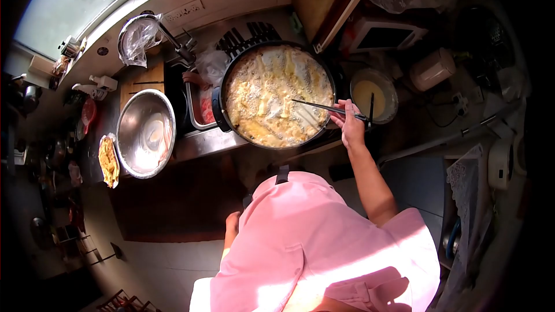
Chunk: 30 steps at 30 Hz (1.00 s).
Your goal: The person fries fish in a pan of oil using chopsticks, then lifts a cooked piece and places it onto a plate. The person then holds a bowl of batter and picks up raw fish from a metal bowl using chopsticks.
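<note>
My right hand (350, 122) is closed around dark chopsticks (324, 106) at the right rim of a large round pan (218, 107). The tips point left, over the bubbling food (272, 92), where pale yellow pieces lie in foamy liquid. My left hand (232, 219) hangs low beside the pink clothing, away from the counter; its fingers are mostly hidden, and I cannot make out whether it holds anything. Right of the pan is a bowl of pale batter (367, 93) with a dark utensil in it.
A steel bowl (139, 141) stands on the left, beside a yellow packet (108, 160). Behind it lies a wooden board (139, 85). A faucet (184, 52) and a sink edge (193, 110) are left of the pan. Boards (326, 3) lean at the back, near a white-framed appliance (387, 36).
</note>
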Each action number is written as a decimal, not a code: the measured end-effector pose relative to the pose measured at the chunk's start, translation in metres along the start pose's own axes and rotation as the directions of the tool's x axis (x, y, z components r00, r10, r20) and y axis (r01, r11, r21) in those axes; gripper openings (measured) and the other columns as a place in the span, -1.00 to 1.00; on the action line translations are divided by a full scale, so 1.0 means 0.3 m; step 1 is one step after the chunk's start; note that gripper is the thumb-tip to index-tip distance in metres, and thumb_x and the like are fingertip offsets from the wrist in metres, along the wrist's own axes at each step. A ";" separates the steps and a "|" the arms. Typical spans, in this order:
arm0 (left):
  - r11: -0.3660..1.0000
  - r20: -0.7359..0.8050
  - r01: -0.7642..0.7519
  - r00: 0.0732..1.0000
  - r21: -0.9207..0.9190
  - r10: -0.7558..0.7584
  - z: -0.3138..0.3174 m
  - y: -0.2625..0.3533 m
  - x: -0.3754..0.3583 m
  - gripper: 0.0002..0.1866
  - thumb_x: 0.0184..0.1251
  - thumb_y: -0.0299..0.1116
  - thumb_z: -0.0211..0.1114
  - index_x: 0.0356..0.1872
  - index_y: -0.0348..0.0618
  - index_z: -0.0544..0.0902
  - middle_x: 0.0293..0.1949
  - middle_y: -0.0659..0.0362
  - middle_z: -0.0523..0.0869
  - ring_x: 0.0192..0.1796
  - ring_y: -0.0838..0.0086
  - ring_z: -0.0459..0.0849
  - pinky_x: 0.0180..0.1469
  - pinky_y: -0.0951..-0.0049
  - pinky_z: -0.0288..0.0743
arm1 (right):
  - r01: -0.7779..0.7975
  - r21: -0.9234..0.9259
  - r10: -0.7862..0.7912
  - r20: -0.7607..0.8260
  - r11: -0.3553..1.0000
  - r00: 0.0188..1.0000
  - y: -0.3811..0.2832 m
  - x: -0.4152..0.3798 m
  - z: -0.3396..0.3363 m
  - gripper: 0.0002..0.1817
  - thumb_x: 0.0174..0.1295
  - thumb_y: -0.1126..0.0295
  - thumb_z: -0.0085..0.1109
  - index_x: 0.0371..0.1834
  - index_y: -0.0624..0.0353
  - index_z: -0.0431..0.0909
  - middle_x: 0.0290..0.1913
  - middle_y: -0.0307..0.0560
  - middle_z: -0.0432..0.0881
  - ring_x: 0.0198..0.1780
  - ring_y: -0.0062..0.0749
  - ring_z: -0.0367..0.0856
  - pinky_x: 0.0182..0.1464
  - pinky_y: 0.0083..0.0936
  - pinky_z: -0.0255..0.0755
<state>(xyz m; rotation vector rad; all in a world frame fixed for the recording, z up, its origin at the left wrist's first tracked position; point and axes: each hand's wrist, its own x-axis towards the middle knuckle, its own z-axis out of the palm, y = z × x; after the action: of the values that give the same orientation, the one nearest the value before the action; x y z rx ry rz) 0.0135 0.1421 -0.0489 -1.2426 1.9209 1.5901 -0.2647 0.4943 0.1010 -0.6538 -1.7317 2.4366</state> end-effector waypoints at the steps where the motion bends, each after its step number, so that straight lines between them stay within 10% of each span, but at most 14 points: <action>1: 1.000 0.000 -0.002 1.000 -0.001 0.002 0.002 0.000 -0.002 -0.82 0.05 -0.35 0.03 -0.59 -0.22 0.51 -0.56 0.14 0.54 -0.50 0.41 0.48 -0.40 0.37 0.36 | 0.001 0.000 -0.001 0.000 1.000 1.000 0.000 0.005 -0.003 -0.62 0.20 0.08 -0.09 -0.18 0.21 0.38 -0.29 -0.11 0.51 -0.30 -0.41 0.56 -0.29 -0.61 0.44; 30: 0.998 0.042 0.053 0.998 -0.045 -0.051 0.002 -0.026 0.057 -0.80 0.06 -0.34 0.05 -0.46 -0.28 0.56 -0.44 0.10 0.59 -0.36 0.39 0.53 -0.30 0.39 0.38 | -0.276 0.364 0.295 0.003 0.890 0.955 0.140 0.062 0.071 -0.58 0.18 0.05 -0.09 -0.12 0.20 0.34 -0.20 0.02 0.42 -0.19 -0.20 0.49 -0.10 -0.40 0.38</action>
<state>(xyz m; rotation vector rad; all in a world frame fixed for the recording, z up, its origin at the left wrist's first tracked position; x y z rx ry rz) 0.0102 0.1360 -0.0663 -1.2580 1.8227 1.6288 -0.2824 0.4661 0.0627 -0.9697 -1.1838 2.7969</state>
